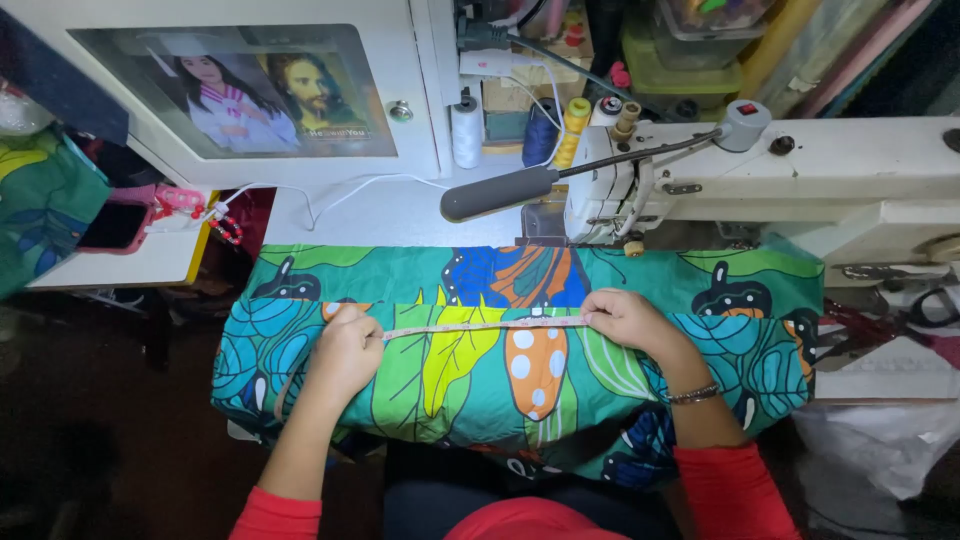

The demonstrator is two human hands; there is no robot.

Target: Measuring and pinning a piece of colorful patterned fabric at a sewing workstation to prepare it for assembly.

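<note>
A big leafy cloth [480, 375] lay folded across the near edge of the desk [400, 215], hanging down toward the person's lap. A tape [485, 324] was pulled tight across the cloth from left to right. The left hand [348, 350] pressed one end of the tape down, its fingers curled shut on it. The right hand [625, 318] pinched the other end, fingers tight together on the tape. A bracelet [695, 394] sat on the right wrist.

Just past the cloth, on the far right, stood a white sewing machine [800, 170]. A grey lamp [500, 193] stuck out from it to the left, over the far edge of the cloth. Thread spools [540, 130] stood behind the lamp. A white cord [330, 195] ran across the desk to a pink phone [115, 228] on the far left. A picture [240, 95] leaned at the back. Scissors [920, 305] lay to the right, well apart from the hands.
</note>
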